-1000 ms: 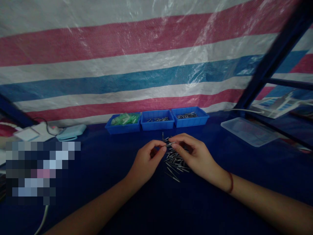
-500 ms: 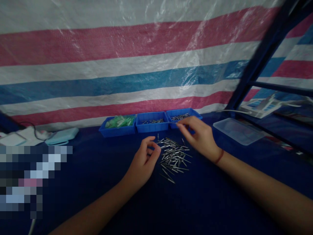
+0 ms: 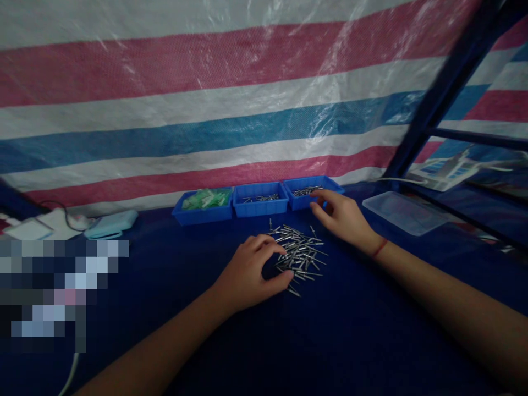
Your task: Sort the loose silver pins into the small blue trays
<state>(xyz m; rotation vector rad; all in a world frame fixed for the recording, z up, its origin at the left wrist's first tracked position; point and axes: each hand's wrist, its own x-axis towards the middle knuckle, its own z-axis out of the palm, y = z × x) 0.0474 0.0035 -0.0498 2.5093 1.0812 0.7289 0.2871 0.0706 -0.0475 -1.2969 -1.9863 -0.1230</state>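
A loose pile of thin silver pop rivets (image 3: 303, 253) lies on the dark blue tabletop (image 3: 313, 341). My left hand (image 3: 258, 269) is at the pile's left edge, thumb and fingers spread around some of the rivets. Whether its fingertips press on any cannot be made out. My right hand (image 3: 342, 217) hovers in front of the right blue bin (image 3: 303, 202), its thumb and forefinger apart with nothing visible between them. More rivets lie in that bin and in the middle blue bin (image 3: 260, 208).
The left blue bin (image 3: 202, 215) holds green-and-clear plastic packets (image 3: 206, 199). To the right lies a clear plastic lid (image 3: 406, 213). A light blue case (image 3: 111, 224) sits at left. Behind hangs a striped tarp (image 3: 231, 121); a dark metal frame (image 3: 441, 93) stands at right.
My left hand has moved right onto the pile's edge, its fingers opening wider. The right hand's thumb and forefinger have parted, and it has shifted slightly right. The whole view has shifted a little.
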